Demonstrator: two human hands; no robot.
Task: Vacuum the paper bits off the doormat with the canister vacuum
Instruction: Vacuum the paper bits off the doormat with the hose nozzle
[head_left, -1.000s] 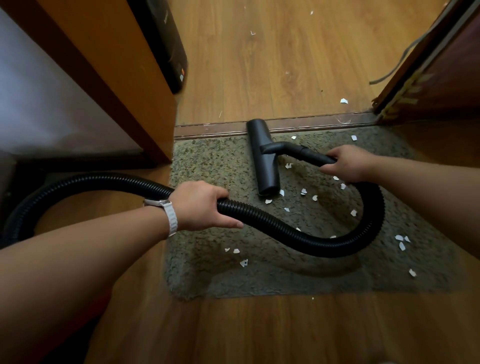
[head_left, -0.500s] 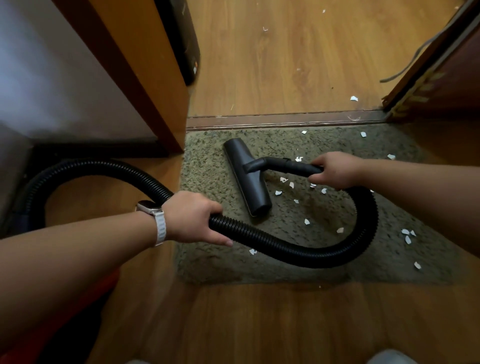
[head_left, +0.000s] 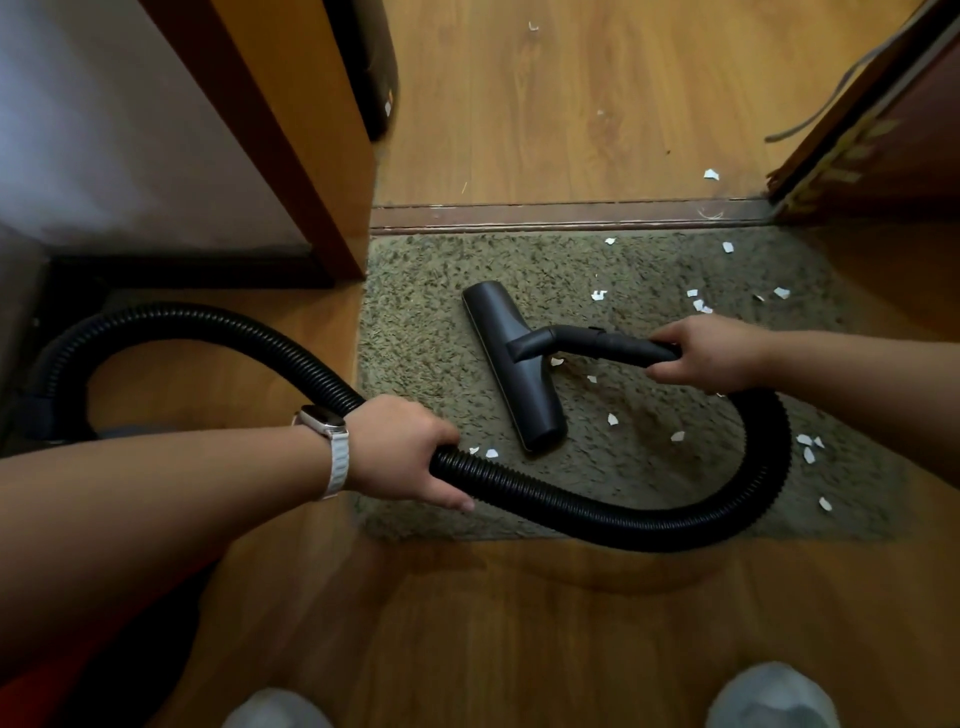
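A grey-green shaggy doormat (head_left: 415, 332) lies before the door threshold, strewn with several white paper bits (head_left: 613, 419), mostly on its right half. The black floor nozzle (head_left: 511, 364) rests flat on the mat's middle, angled from upper left to lower right. My right hand (head_left: 706, 353) grips the black wand handle behind the nozzle. From there the ribbed black hose (head_left: 623, 519) loops down and left across the mat's front edge. My left hand (head_left: 400, 447), with a white watch on the wrist, is closed around the hose at the mat's left front corner.
The hose arcs on leftward (head_left: 182, 322) to the canister, mostly hidden behind my left arm. A wooden door frame (head_left: 306, 156) stands at upper left, a dark door edge (head_left: 878, 124) at upper right. The threshold strip (head_left: 571, 215) borders the mat; paper bits lie beyond it. My two feet show at the bottom.
The nozzle has slid back from the threshold toward me across the mat's middle and tilted. Both hands kept their grips. The view tipped down, bringing my feet into sight.
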